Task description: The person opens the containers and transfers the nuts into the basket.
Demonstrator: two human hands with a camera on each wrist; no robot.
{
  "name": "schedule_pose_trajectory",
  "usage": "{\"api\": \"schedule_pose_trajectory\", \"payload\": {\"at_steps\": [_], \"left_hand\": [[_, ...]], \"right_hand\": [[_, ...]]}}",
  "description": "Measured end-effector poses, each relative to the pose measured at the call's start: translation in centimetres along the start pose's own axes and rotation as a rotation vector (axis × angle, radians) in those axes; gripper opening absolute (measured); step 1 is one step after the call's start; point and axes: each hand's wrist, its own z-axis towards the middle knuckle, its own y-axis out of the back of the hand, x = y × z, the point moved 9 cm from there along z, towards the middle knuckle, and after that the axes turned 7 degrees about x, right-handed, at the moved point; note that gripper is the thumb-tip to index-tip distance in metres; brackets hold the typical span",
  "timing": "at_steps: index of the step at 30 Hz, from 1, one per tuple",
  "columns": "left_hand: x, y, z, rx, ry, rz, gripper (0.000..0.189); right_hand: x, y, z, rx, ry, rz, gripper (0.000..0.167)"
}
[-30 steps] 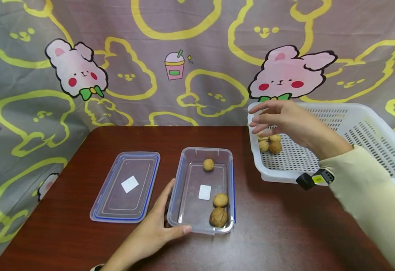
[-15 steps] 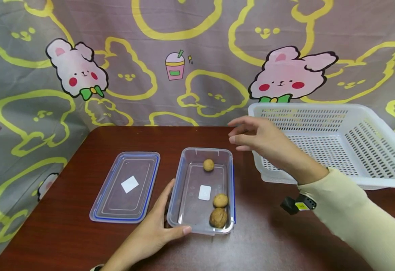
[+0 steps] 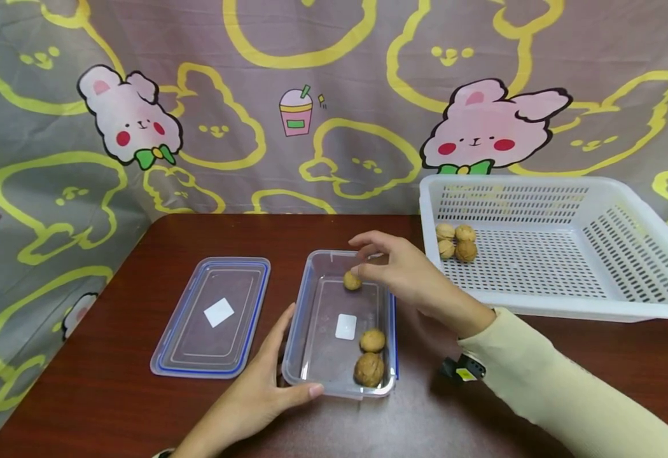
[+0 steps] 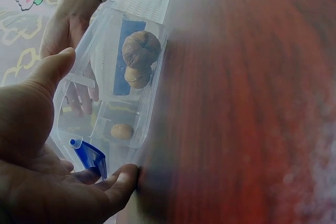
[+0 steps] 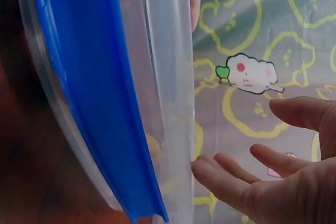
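My left hand (image 3: 262,385) grips the near left corner of a clear plastic food box (image 3: 322,387), thumb at the near rim and fingers along the left side. Inside the box one walnut (image 3: 352,280) lies at the far end. Another walnut (image 3: 372,340) and a bigger, darker walnut (image 3: 369,369) sit together in the near right corner. My right hand (image 3: 405,270) hovers over the box's far right rim, its thumb overlapping the far walnut in the head view. In the right wrist view, the thumb and fingers (image 5: 294,163) are spread apart with nothing between them.
A white slotted basket (image 3: 540,305) stands at the right, with several walnuts (image 3: 456,242) in its left corner. Left of the box lies its clear lid (image 3: 212,340) with a blue seal. A patterned curtain (image 3: 357,63) hangs behind the dark red table (image 3: 99,381).
My right hand has moved left and toward me, from over the basket to over the box. Walnuts in the basket's left corner show again. The left hand and box have stayed put.
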Motion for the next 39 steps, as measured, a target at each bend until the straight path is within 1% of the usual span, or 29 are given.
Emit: {"api": "schedule_pose_trajectory", "payload": {"at_steps": [5,8,15,18,21,28,31,35,39], "left_hand": [[0.0,0.0,0.0,0.004,0.000,0.007,0.120],[0.0,0.0,0.0,0.007,-0.003,0.012,0.120],[-0.2,-0.1,0.0,0.015,-0.016,0.002,0.119],[-0.2,-0.1,0.0,0.015,-0.019,-0.002,0.119],[-0.2,0.0,0.0,0.009,-0.014,0.004,0.119],[-0.1,-0.1,0.0,0.011,-0.019,-0.006,0.120],[-0.2,-0.1,0.0,0.011,-0.023,-0.010,0.120],[-0.2,-0.1,0.0,0.009,-0.022,-0.007,0.120],[-0.1,-0.1,0.0,0.008,-0.018,-0.010,0.120]], "right_hand": [[-0.4,-1.3,0.6,0.008,-0.034,-0.027,0.051],[-0.8,-1.8,1.0,-0.001,-0.052,-0.053,0.051],[-1.4,-2.3,1.6,-0.037,-0.094,-0.163,0.052],[-1.3,-2.5,1.8,-0.046,-0.101,-0.185,0.052],[-1.5,-2.9,2.2,-0.040,-0.113,-0.162,0.049],[-2.5,-4.2,2.8,0.012,-0.172,-0.041,0.042],[-2.7,-4.4,3.0,0.018,-0.183,-0.020,0.040],[-2.9,-4.7,3.2,0.031,-0.187,0.027,0.043],[-3.2,-5.3,3.6,0.062,-0.194,0.096,0.050]]}}
